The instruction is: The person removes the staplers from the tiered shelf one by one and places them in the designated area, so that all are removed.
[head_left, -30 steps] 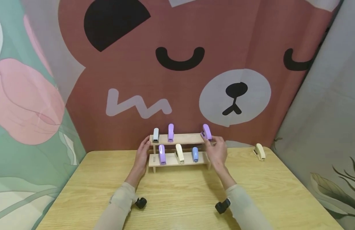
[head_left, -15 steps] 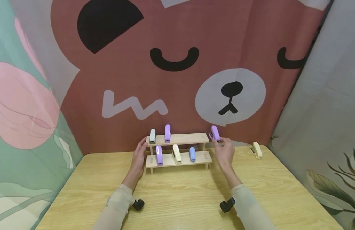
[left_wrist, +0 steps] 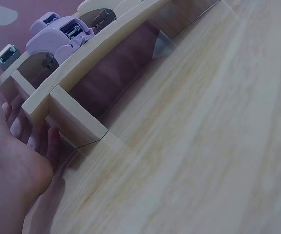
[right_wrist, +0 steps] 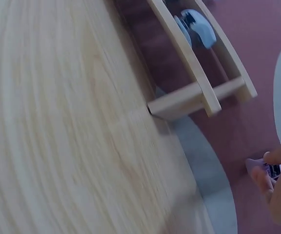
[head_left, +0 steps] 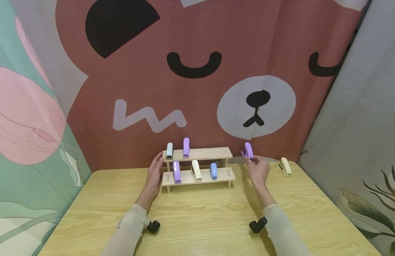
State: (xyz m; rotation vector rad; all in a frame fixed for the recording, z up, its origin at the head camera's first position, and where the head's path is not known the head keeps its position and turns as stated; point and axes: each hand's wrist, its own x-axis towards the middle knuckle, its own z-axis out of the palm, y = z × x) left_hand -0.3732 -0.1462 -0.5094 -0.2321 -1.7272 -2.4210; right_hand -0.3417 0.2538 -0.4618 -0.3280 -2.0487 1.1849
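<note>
A two-tier wooden rack stands at the back of the table. My left hand rests against its left end, fingers alongside the upper shelf; in the left wrist view the hand lies beside the rack's end, some fingers behind it. On the upper tier sit a grey stapler and a purple stapler. The lower tier bears a purple stapler, a cream stapler and a blue stapler. My right hand pinches another purple stapler, held up right of the rack.
A cream stapler lies near the table's back right corner. The wooden table runs back to a curtain printed with a bear face. Grey cloth hangs along the right side.
My right hand has carried the purple stapler off the upper tier's right end, to the right and slightly down. My left hand stays at the rack. The head view has shifted a little.
</note>
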